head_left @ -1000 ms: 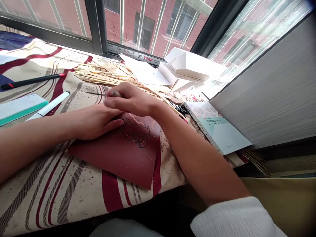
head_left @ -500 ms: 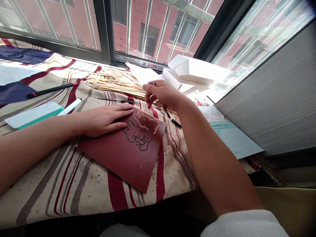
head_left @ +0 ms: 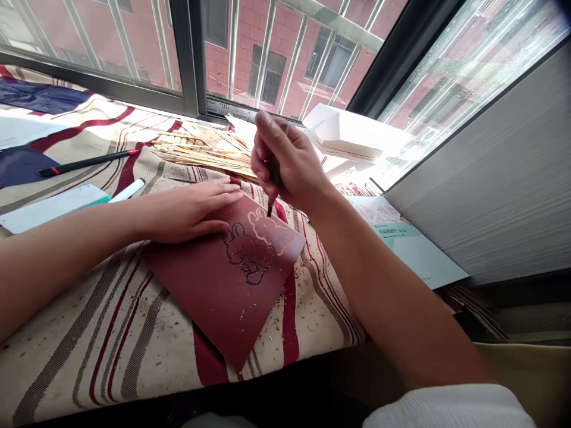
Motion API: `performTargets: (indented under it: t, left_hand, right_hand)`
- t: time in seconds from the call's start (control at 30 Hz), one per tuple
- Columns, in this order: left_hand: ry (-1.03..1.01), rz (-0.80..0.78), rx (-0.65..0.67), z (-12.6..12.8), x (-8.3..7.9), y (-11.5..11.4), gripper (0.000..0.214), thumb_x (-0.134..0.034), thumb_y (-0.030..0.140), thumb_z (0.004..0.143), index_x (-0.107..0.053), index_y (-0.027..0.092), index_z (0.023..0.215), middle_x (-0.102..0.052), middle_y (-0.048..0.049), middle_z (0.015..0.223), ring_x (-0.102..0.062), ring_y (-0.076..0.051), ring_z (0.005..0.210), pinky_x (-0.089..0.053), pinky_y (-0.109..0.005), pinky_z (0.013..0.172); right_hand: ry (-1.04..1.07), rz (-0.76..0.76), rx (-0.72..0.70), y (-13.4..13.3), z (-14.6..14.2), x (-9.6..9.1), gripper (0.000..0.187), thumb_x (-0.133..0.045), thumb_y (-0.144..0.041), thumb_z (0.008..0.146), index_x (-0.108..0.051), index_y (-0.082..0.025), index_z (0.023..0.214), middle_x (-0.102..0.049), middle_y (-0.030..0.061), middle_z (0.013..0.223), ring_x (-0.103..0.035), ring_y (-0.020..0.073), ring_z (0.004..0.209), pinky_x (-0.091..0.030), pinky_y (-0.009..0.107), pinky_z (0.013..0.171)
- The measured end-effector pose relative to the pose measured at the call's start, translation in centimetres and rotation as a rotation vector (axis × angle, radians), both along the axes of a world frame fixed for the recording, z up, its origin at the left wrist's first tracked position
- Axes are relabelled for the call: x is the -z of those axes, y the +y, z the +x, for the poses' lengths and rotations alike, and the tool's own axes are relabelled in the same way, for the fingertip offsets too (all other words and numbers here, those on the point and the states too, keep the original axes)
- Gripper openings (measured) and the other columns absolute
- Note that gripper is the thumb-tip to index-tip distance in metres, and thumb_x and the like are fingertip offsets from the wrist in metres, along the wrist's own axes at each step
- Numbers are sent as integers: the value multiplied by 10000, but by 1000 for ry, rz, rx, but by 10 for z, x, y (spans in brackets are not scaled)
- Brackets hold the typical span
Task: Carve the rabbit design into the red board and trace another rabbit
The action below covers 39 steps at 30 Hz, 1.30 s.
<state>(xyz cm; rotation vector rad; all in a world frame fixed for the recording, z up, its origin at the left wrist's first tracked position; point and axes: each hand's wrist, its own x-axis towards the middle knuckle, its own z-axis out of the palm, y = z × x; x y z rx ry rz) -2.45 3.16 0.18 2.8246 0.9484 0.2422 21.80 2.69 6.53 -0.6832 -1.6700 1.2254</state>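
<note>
A reddish-brown board [head_left: 196, 279] lies slantwise on the cloth, bearing a black-outlined rabbit-like figure [head_left: 250, 255] and a pale carved outline [head_left: 261, 223] beside it. My left hand [head_left: 203, 208] rests flat on the board's upper left part, fingers stretched out. Above the far edge, my right hand [head_left: 289, 160] is closed around a dark-handled carving tool [head_left: 270, 205]. The tool stands nearly upright, its dark tip pointing down at the pale outline; whether it touches the board I cannot tell. Small shavings are scattered over board and cloth.
A striped cloth [head_left: 165, 333] covers the table, whose front edge runs below the board. Thin wooden strips [head_left: 200, 148] lie near the window, beside a white box [head_left: 343, 134]. A black-and-red pen [head_left: 89, 163] and white marker [head_left: 127, 190] lie left; a pale-green book [head_left: 414, 249] lies right.
My right hand has turned and raised, and the loosely held tool now points down over the pale outline. The board has rotated slightly; my left hand stays on it.
</note>
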Motion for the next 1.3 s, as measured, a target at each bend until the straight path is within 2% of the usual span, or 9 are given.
performTargets:
  t: [0.1, 0.17, 0.23, 0.37, 0.53, 0.73, 0.9, 1.13, 1.3]
  left_hand:
    - [59, -41, -70, -5, -6, -22, 1054, -285, 902, 1038, -384, 165, 1784, -285, -158, 1875, -293, -425, 1732, -256, -577, 1420]
    - [97, -105, -41, -5, -7, -34, 1068, -345, 936, 1013, -346, 216, 1801, -242, -127, 1890, -253, -431, 1743, -232, -587, 1424]
    - [108, -132, -30, -3, -4, -39, 1110, -394, 959, 986, -335, 210, 1804, -198, -129, 1898, -208, -439, 1753, -187, -572, 1436]
    - [69, -138, -39, -2, 13, -35, 1065, -340, 922, 1030, -274, 211, 1820, -126, -105, 1910, -167, -428, 1763, -166, -543, 1443]
    - [6, -98, -13, -9, 29, -25, 986, -271, 891, 1060, -237, 273, 1827, -107, -47, 1915, -185, -385, 1768, -178, -538, 1443]
    - [28, -148, -18, -4, 20, -24, 1017, -278, 903, 1049, -304, 232, 1813, -151, -75, 1909, -197, -394, 1763, -177, -532, 1443]
    - [53, -150, -29, 0, 12, -27, 1071, -213, 930, 1030, -310, 203, 1811, -148, -83, 1910, -180, -390, 1767, -164, -516, 1443]
    - [50, -170, -35, 2, 11, -28, 1052, -282, 887, 1043, -315, 165, 1806, -154, -97, 1908, -170, -386, 1770, -159, -525, 1443]
    - [58, -181, -35, 3, 9, -29, 1012, -318, 854, 1053, -321, 179, 1807, -163, -98, 1910, -172, -400, 1767, -164, -533, 1441]
  right_hand:
    - [24, -42, -40, -8, -5, 10, 607, -767, -751, 948, -470, -255, 762, -505, -92, 581, -326, 56, 432, -220, 241, 385]
    - [70, -110, -55, -11, -6, 17, 613, -785, -748, 934, -473, -251, 758, -468, -100, 580, -267, 57, 454, -196, 238, 396]
    - [110, -157, -57, -13, -7, 22, 648, -755, -769, 946, -441, -251, 718, -406, -108, 563, -222, 58, 465, -180, 236, 405]
    - [168, -152, -22, -17, -11, 24, 694, -769, -766, 939, -359, -264, 691, -288, -124, 555, -190, 64, 463, -196, 239, 414]
    - [149, -160, 8, -20, -15, 22, 703, -748, -784, 944, -353, -267, 678, -243, -127, 546, -141, 63, 462, -154, 245, 416]
    - [174, -165, 41, -18, -18, 26, 759, -756, -791, 928, -295, -274, 617, -207, -127, 511, -111, 56, 446, -131, 262, 409]
    - [152, -168, 78, -17, -20, 28, 751, -731, -811, 929, -298, -279, 624, -207, -123, 507, -117, 62, 442, -142, 264, 403]
    - [174, -136, 59, -17, -23, 30, 758, -780, -829, 869, -303, -284, 645, -197, -127, 508, -120, 62, 434, -148, 262, 401]
    - [132, -129, 153, -20, -26, 31, 711, -723, -788, 948, -323, -277, 656, -256, -108, 523, -197, 73, 455, -203, 252, 414]
